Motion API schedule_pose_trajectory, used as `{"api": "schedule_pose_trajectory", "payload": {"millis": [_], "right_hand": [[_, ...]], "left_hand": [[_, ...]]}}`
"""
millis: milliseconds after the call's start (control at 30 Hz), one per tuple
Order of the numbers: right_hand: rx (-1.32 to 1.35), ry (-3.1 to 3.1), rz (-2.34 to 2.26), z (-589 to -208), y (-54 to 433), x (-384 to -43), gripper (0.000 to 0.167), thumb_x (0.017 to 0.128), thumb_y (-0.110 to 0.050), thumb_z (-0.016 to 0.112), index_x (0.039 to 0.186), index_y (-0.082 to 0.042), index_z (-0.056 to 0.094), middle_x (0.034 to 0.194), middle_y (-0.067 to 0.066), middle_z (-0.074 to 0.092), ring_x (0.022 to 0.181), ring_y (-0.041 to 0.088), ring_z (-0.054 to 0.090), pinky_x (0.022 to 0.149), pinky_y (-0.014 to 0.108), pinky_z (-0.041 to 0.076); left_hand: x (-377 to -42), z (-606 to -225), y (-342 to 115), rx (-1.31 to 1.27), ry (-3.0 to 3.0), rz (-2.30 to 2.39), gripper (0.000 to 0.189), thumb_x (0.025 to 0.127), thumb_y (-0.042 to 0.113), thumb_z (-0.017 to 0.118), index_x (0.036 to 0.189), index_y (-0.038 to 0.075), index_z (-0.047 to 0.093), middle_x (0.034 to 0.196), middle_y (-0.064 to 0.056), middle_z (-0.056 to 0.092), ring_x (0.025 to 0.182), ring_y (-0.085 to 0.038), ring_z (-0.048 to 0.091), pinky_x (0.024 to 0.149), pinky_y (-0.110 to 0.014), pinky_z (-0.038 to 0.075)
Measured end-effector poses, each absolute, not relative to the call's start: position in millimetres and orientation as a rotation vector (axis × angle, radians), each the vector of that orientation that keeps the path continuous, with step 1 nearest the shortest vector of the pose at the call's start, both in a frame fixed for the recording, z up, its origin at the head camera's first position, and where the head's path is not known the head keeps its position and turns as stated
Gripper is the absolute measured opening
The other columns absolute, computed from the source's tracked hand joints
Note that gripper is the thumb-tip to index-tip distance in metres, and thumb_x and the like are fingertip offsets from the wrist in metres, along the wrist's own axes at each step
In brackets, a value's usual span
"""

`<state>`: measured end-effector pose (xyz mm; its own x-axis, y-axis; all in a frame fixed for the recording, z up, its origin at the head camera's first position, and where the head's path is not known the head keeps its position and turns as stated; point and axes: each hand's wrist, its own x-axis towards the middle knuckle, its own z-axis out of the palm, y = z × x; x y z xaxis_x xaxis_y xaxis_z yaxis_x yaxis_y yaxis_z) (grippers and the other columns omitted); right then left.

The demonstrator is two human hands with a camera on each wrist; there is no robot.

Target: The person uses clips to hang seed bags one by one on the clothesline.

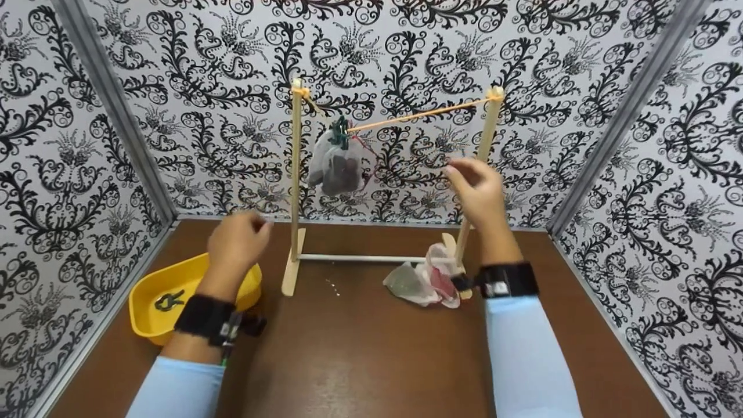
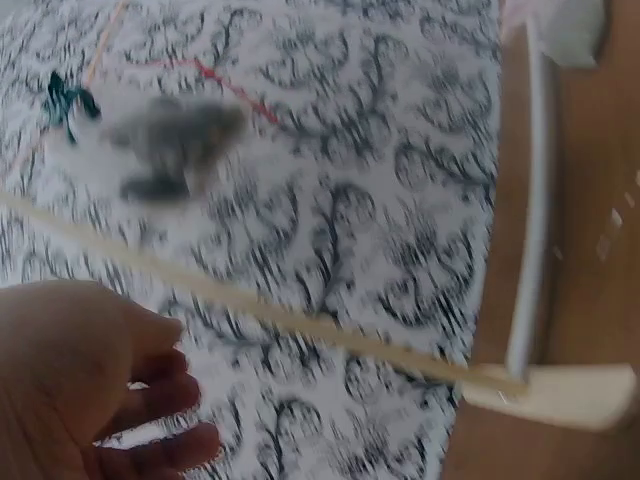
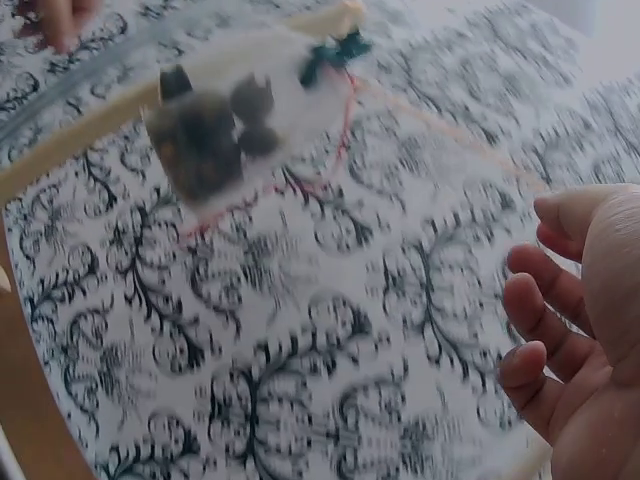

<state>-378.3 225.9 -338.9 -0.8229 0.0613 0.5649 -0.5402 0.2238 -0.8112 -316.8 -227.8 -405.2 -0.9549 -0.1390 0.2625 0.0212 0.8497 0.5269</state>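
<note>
Two sheer drawstring pouches with dark lumps inside hang together from an orange cord, held by green clips. The cord sags under them between two wooden posts. My left hand, blurred, is over the yellow tray, left of the near post; its fingers bend loosely around nothing. My right hand is in front of the right post, apart from the pouches, with relaxed, bent fingers and nothing in them. A red drawstring dangles from the pouches.
Crumpled sheer pouches, pale and pinkish red, lie by the right post's foot. Another dark green clip is in the tray. A white rod joins the post bases above the brown table. Patterned walls surround it.
</note>
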Motion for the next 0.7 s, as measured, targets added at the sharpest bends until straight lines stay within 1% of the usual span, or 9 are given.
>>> {"api": "schedule_pose_trajectory", "payload": {"millis": [100, 200, 300, 367, 433, 500, 567, 633, 700], "right_hand": [[0.338, -1.997, 1.664, -370, 253, -373, 0.020, 0.105, -0.003, 0.077, 0.122, 0.008, 0.079, 0.097, -0.005, 0.082, 0.083, 0.008, 0.074, 0.077, 0.021, 0.065], [0.254, -2.085, 1.609, -406, 276, -369, 0.020, 0.106, -0.002, 0.076, 0.119, 0.012, 0.077, 0.086, -0.012, 0.076, 0.076, 0.005, 0.069, 0.070, 0.019, 0.061], [0.163, -2.287, 1.479, -439, 295, -366, 0.022, 0.107, -0.007, 0.077, 0.120, 0.011, 0.077, 0.088, -0.002, 0.074, 0.076, 0.007, 0.065, 0.070, 0.019, 0.057], [0.099, -2.453, 1.371, -461, 305, -363, 0.025, 0.107, -0.009, 0.078, 0.124, 0.008, 0.077, 0.099, 0.010, 0.078, 0.085, 0.013, 0.068, 0.079, 0.022, 0.057], [0.041, -2.589, 1.294, -482, 313, -361, 0.029, 0.105, -0.010, 0.079, 0.128, 0.008, 0.076, 0.111, 0.021, 0.079, 0.097, 0.024, 0.072, 0.090, 0.032, 0.061], [-0.016, -2.706, 1.244, -499, 319, -358, 0.037, 0.104, -0.011, 0.081, 0.134, 0.009, 0.073, 0.123, 0.028, 0.077, 0.109, 0.037, 0.073, 0.101, 0.045, 0.063], [-0.074, -2.793, 1.222, -512, 323, -356, 0.045, 0.102, -0.013, 0.082, 0.138, 0.012, 0.070, 0.126, 0.032, 0.076, 0.116, 0.045, 0.072, 0.107, 0.056, 0.061], [-0.123, -2.868, 1.203, -521, 325, -354, 0.053, 0.102, -0.017, 0.082, 0.142, 0.014, 0.066, 0.124, 0.033, 0.075, 0.116, 0.046, 0.072, 0.107, 0.060, 0.060], [-0.153, -2.925, 1.173, -528, 326, -353, 0.059, 0.101, -0.021, 0.083, 0.146, 0.014, 0.065, 0.122, 0.031, 0.075, 0.113, 0.043, 0.072, 0.106, 0.059, 0.060]], "left_hand": [[-311, -424, -251, 0.154, -2.863, -0.789, 0.045, 0.112, 0.041, 0.064, 0.133, 0.005, 0.079, 0.126, -0.023, 0.082, 0.087, -0.034, 0.080, 0.091, -0.061, 0.063], [-307, -442, -275, 0.221, -2.969, -0.776, 0.045, 0.110, 0.040, 0.064, 0.128, 0.001, 0.077, 0.118, -0.025, 0.082, 0.076, -0.030, 0.078, 0.082, -0.055, 0.063], [-307, -454, -295, 0.291, -3.039, -0.706, 0.043, 0.106, 0.039, 0.065, 0.116, -0.001, 0.076, 0.118, -0.030, 0.078, 0.090, -0.040, 0.076, 0.079, -0.055, 0.061], [-306, -461, -306, 0.335, -3.089, -0.658, 0.049, 0.104, 0.042, 0.067, 0.116, -0.005, 0.074, 0.124, -0.036, 0.074, 0.103, -0.049, 0.073, 0.083, -0.058, 0.061], [-305, -466, -314, 0.370, -3.136, -0.610, 0.060, 0.104, 0.047, 0.069, 0.124, -0.009, 0.072, 0.134, -0.041, 0.068, 0.112, -0.054, 0.070, 0.088, -0.062, 0.060], [-304, -470, -319, 0.384, -3.178, -0.612, 0.073, 0.103, 0.053, 0.072, 0.137, -0.012, 0.066, 0.141, -0.042, 0.065, 0.116, -0.054, 0.068, 0.094, -0.064, 0.060], [-303, -472, -322, 0.343, -3.224, -0.632, 0.084, 0.103, 0.055, 0.075, 0.150, -0.013, 0.058, 0.150, -0.043, 0.061, 0.120, -0.052, 0.066, 0.103, -0.066, 0.057], [-301, -472, -323, 0.277, -3.263, -0.672, 0.091, 0.103, 0.054, 0.077, 0.160, -0.011, 0.050, 0.158, -0.043, 0.055, 0.129, -0.055, 0.062, 0.114, -0.068, 0.052], [-301, -472, -323, 0.197, -3.306, -0.696, 0.092, 0.104, 0.051, 0.077, 0.167, -0.007, 0.043, 0.164, -0.043, 0.049, 0.142, -0.059, 0.056, 0.124, -0.072, 0.045]]}}
